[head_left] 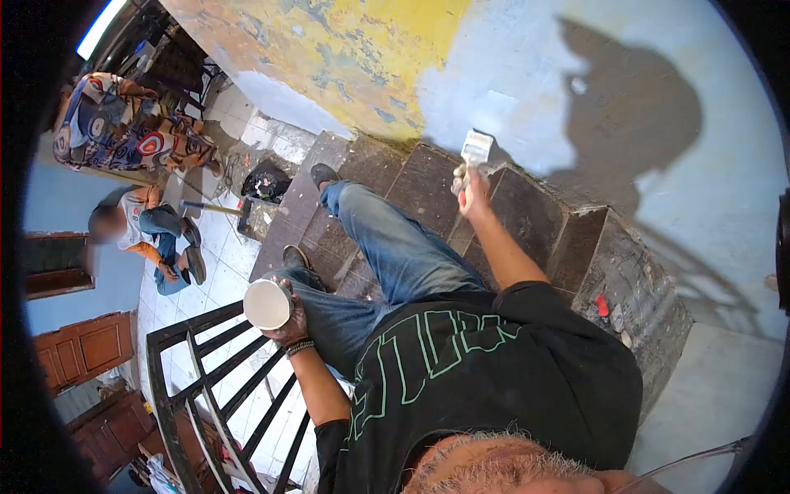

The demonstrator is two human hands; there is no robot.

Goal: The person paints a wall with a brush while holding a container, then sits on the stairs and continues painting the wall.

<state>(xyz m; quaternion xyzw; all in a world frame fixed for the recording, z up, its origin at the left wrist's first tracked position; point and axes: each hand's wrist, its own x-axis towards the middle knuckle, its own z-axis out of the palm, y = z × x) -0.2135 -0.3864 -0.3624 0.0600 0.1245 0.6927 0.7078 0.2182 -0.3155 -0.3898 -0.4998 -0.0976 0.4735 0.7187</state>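
My right hand [475, 198] is wrapped round the handle of a flat paintbrush [477, 146]. The brush's bristles are coated white and lie right at the lower part of the wall [518, 90], where pale paint meets a peeling yellow patch [362, 49]. In my left hand [294, 323] is a white tub [267, 305], its mouth turned up toward me and white inside. That hand's fingers curl round the tub's side, over my knee and close to the black metal railing [193, 329].
I sit on dark tiled stairs [527, 206] beside the wall. Below, another person [140, 222] sits on the white tiled floor [218, 272]. A long-handled dustpan [255, 218] and a black plastic bag [267, 179] lie near the stair foot. A patterned cloth [132, 128] covers something behind.
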